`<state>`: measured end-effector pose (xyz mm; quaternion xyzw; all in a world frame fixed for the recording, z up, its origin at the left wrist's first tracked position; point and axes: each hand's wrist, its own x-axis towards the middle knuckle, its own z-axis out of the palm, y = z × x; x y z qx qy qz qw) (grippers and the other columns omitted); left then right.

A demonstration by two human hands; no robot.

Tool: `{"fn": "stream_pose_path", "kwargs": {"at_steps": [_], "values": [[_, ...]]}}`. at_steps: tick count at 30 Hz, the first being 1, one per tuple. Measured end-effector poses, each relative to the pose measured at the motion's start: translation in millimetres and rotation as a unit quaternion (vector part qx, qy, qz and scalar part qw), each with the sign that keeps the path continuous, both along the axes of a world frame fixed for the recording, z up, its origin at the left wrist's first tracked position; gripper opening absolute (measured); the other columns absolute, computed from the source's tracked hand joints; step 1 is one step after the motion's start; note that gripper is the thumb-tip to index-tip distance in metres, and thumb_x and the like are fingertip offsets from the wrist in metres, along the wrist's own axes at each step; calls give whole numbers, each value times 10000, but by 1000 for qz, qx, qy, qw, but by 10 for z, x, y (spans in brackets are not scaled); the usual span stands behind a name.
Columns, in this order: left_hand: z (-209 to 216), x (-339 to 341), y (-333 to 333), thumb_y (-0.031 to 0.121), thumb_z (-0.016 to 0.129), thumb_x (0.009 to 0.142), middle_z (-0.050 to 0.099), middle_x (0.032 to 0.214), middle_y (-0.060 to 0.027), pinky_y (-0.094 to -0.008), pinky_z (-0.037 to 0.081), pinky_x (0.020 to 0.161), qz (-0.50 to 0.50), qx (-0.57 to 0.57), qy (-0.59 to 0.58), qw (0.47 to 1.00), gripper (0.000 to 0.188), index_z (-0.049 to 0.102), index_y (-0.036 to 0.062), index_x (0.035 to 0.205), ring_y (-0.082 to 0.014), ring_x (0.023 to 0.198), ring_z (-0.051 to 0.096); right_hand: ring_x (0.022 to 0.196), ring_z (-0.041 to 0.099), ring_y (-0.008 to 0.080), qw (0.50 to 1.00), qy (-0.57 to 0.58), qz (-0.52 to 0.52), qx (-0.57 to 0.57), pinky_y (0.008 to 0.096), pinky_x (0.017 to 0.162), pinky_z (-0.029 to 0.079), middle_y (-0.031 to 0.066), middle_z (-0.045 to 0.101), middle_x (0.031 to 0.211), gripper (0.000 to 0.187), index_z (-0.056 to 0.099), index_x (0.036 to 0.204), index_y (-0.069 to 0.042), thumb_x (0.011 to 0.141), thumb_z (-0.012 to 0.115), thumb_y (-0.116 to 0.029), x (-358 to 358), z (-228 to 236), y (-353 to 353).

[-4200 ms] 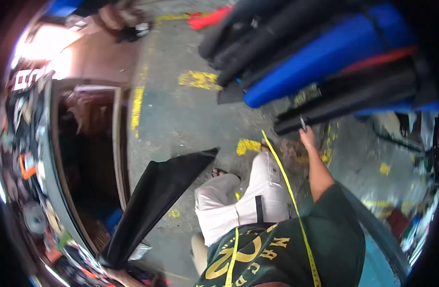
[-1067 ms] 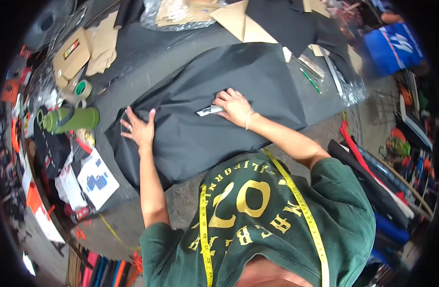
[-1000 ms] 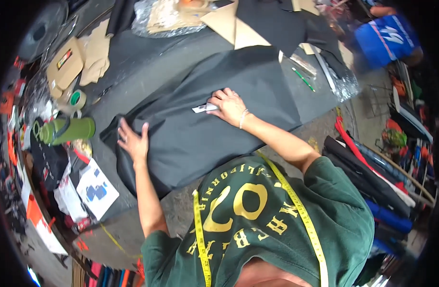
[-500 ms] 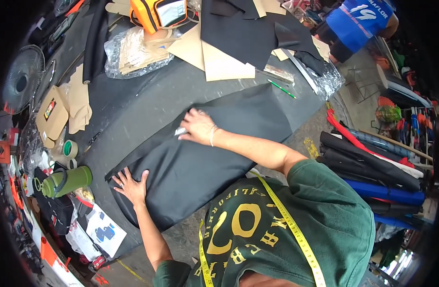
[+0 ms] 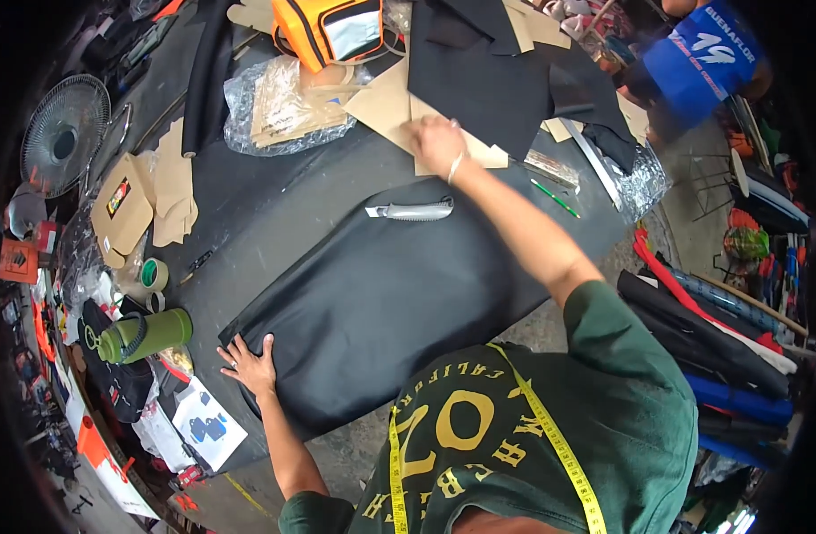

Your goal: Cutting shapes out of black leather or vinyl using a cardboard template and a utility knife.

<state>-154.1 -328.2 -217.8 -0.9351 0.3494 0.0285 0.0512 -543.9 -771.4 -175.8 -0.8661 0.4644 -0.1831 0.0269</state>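
Note:
A wide sheet of black, leather-like material (image 5: 381, 294) covers the near part of the dark work table. My left hand (image 5: 250, 363) lies on its left end with the fingers spread flat. Near the sheet's far edge rests a grey utility knife (image 5: 412, 211), free of either hand. My right hand (image 5: 438, 147) reaches beyond it onto brown card pieces (image 5: 485, 156). Its fingers are bent downward and slightly blurred, so whether they grip the card is unclear. Black material (image 5: 479, 84) overlaps the card just beyond that hand.
A green pencil (image 5: 556, 198) and a metal ruler (image 5: 593, 165) lie to the right. Farther back are bagged card patterns (image 5: 288, 105) and an orange bag (image 5: 323, 31). At left stand a green flask (image 5: 145, 335) and a fan (image 5: 63, 138). Another person (image 5: 700, 58) is at upper right.
My right hand has let go of the utility knife, leaving it on the black sheet, and moved away to the brown card. My left hand stays on the sheet's left end. The view has shifted slightly.

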Motion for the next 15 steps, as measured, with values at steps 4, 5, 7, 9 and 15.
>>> {"fn": "stream_pose_path", "kwargs": {"at_steps": [4, 5, 7, 9, 15], "values": [[-23, 10, -3, 786, 577, 845, 369, 1607, -185, -694, 61, 1209, 4, 5, -4, 1000, 994, 438, 83, 1535, -348, 1585, 78, 1070, 686, 312, 955, 289, -59, 34, 536, 935, 478, 127, 693, 1153, 353, 668, 1252, -145, 976, 478, -255, -205, -128, -785], [-25, 2, -32, 786, 577, 845, 369, 1607, -185, -694, 61, 1209, 7, 7, 0, 1000, 994, 438, 83, 1535, -348, 1585, 78, 1099, 688, 312, 937, 341, -67, 43, 549, 955, 467, 142, 695, 1189, 366, 653, 1266, -122, 983, 463, -256, -273, -109, -941], [52, -11, -39, 774, 548, 875, 325, 1641, -165, -683, 67, 1214, 14, 41, 5, 999, 975, 391, 106, 1567, -317, 1590, 75, 1131, 693, 323, 923, 368, -92, 70, 551, 972, 474, 178, 698, 1233, 377, 636, 1267, -79, 989, 449, -251, -357, 34, -1135], [51, 0, -77, 770, 553, 875, 330, 1638, -160, -684, 74, 1214, 13, 43, 3, 999, 971, 395, 105, 1565, -317, 1590, 78, 1121, 700, 354, 939, 312, -125, 67, 519, 960, 516, 215, 709, 1209, 379, 633, 1253, -49, 977, 475, -256, -494, 242, -1380], [-27, 36, 56, 793, 576, 840, 378, 1601, -172, -681, 68, 1217, 10, 17, -17, 1000, 991, 445, 95, 1531, -329, 1586, 86, 1095, 699, 375, 947, 288, -136, 39, 482, 921, 571, 224, 724, 1152, 472, 649, 1185, -13, 885, 671, -375, -785, 973, -1975]]}}
